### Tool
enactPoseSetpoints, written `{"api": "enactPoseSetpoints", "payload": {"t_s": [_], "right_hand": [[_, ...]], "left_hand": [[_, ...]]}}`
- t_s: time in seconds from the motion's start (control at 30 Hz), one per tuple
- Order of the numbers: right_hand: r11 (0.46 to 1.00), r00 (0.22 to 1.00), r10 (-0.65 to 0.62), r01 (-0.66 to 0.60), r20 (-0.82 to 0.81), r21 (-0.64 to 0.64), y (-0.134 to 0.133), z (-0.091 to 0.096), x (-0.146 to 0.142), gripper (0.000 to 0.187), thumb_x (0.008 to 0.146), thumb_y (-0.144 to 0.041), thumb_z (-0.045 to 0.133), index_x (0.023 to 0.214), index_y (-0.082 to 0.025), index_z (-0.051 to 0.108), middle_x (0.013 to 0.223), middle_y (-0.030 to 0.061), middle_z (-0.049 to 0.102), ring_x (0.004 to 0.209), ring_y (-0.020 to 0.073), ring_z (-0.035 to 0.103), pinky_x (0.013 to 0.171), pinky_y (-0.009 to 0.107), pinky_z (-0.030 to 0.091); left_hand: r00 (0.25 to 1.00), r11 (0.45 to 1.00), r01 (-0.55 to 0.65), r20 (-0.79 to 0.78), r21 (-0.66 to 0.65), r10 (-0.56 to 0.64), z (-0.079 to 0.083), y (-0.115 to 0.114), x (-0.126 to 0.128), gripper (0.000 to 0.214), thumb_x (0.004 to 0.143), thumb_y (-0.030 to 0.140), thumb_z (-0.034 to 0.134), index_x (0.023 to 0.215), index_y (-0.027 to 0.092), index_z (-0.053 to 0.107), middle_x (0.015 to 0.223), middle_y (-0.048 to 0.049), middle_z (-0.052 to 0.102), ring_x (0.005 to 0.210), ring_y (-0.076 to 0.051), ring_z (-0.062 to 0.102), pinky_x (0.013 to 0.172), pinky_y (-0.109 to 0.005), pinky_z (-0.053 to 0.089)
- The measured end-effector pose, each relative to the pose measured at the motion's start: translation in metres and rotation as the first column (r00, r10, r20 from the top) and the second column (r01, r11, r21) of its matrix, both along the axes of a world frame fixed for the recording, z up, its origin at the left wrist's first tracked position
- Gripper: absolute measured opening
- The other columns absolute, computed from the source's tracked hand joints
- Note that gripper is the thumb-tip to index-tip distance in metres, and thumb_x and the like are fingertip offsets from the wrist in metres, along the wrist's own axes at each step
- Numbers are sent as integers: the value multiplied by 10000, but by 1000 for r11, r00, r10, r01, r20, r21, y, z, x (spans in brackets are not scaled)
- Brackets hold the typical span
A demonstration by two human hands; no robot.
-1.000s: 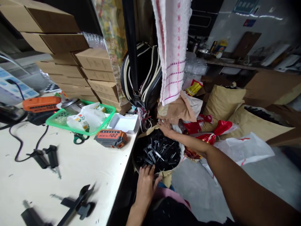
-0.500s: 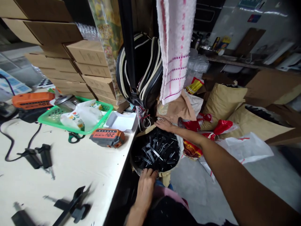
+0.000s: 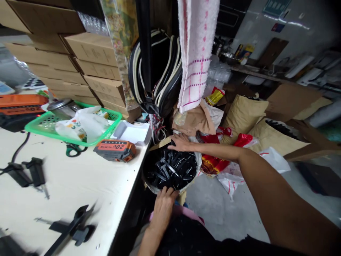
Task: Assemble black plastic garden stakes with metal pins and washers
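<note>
A round, open sack (image 3: 197, 170) beside the table is full of black plastic parts (image 3: 170, 169) with metal pieces among them. My left hand (image 3: 163, 204) is on its near edge, fingers curled over the rim. Across the opening, my right hand (image 3: 182, 143) grips the far edge, its fingertips partly hidden. A dark part shows by the right fingers; whether they touch it I cannot tell. Several black tool-like parts with metal shafts (image 3: 37, 172) lie on the white table (image 3: 106, 195), left of both hands.
An orange and grey 20V battery (image 3: 115, 150), green-handled scissors (image 3: 75, 149), a green basket (image 3: 117, 122) and a white tray (image 3: 130, 131) occupy the table. Stacked cartons (image 3: 93, 53) rise behind. A black bag (image 3: 160, 71) and towel (image 3: 195, 53) hang above the sack. Filled paper sacks (image 3: 242, 117) stand right.
The view has shifted slightly, so most things appear farther left. My right forearm is bent more at the elbow. Both hands remain at the sack's rim.
</note>
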State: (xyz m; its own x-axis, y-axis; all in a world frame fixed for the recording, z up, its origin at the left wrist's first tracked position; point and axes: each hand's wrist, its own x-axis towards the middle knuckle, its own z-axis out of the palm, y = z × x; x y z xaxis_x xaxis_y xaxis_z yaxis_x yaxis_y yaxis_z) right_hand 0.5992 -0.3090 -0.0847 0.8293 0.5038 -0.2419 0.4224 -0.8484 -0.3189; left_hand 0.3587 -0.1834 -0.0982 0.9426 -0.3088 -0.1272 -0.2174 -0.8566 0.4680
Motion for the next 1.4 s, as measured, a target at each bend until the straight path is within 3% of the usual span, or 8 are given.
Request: {"api": "enactPoseSetpoints", "payload": {"t_s": [0.2,0.4,0.67,0.9,1.0,1.1,1.2,1.4], "right_hand": [[990,995,94,-97,-33,-106,13,-51,-56,826,821,-668,444,1487,-308,112,1553,138,36,1376,394,178,1084,582,91],[996,986,89,-88,-143,11,33,-45,-68,720,899,-600,326,1489,-315,28,1558,108,-79,1391,381,141,1066,606,124],[976,974,218,-217,60,-23,65,-62,-123,552,870,-483,474,1353,-216,447,1546,129,133,1417,357,-29,1076,618,-7],[935,931,180,-262,316,237,89,13,-124,453,907,-318,434,1333,-164,451,1456,162,333,1297,297,388,1032,513,330],[718,798,378,-572,469,396,126,59,-157,397,922,-307,438,1298,-192,486,1300,108,528,1222,237,452,1039,420,358],[510,608,646,-794,462,332,172,75,-207,541,873,-394,533,1349,-162,420,1305,114,521,1243,262,403,1053,430,327],[550,599,703,-800,382,241,211,66,-246,654,846,-334,558,1408,-111,308,1194,153,562,1129,288,465,1008,491,325],[753,756,623,-649,199,110,242,55,-242,476,778,-136,486,1253,-107,460,1085,155,560,1020,276,529,934,438,353]], "left_hand": [[993,996,53,-101,-73,-60,10,-1,4,238,840,140,436,936,196,645,901,-64,597,873,-208,489,805,-338,381],[994,993,7,-106,-115,-19,18,-2,1,289,852,75,382,913,186,642,908,-62,606,880,-199,496,793,-326,371],[992,996,12,-123,-90,-23,16,-6,-9,242,862,61,405,844,142,632,888,-75,623,865,-192,512,801,-312,390],[964,963,-243,77,-116,253,61,20,-62,190,875,123,441,894,178,622,880,-48,617,833,-181,530,739,-281,427],[761,784,-615,192,-90,619,87,72,-93,250,925,232,386,844,190,619,815,-48,606,792,-170,548,705,-270,434],[426,442,-897,327,26,844,100,137,-113,290,942,324,345,929,187,600,915,-73,604,841,-194,582,680,-287,438],[241,182,-963,326,201,914,99,189,-117,366,939,393,311,1066,146,550,1036,-132,581,845,-249,611,615,-326,438],[159,127,-960,113,248,981,79,241,-117,356,863,436,413,986,132,550,1004,-166,611,884,-323,627,676,-382,444]]}}
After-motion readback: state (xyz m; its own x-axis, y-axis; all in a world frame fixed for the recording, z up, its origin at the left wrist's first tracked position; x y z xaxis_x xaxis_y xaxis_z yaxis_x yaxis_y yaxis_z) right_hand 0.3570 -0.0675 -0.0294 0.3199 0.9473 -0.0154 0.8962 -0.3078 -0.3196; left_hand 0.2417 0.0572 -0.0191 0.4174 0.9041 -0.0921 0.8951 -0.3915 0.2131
